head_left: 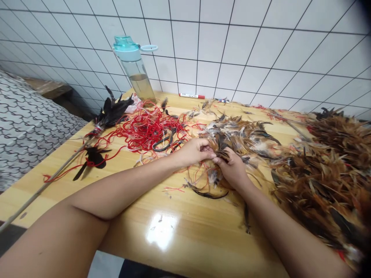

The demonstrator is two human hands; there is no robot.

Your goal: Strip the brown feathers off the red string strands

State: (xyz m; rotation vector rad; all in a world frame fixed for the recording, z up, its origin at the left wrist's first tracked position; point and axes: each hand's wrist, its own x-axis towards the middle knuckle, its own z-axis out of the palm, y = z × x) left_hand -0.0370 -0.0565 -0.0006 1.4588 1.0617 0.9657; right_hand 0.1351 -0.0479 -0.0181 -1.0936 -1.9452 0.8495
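Both my hands meet over the middle of the table. My left hand [199, 151] pinches the base of a small bunch of brown and dark feathers [219, 143]. Closed on the same bunch from the right is my right hand [232, 166], its thumb and fingers pressed together. Just behind them lies a loose pile of brown, white and black feathers [243, 133]. A tangle of red string [150, 129] spreads to the left of my hands. Below them, a long dark curved feather [210, 194] rests on the wood.
A thin stick [43, 187] tied with black feathers [111, 112] crosses the table's left side. A water bottle [137, 73] stands at the back beside the tiled wall [214, 46]. A red-capped marker [191, 96] lies near it. Large brown feather bundles [321, 181] fill the right side.
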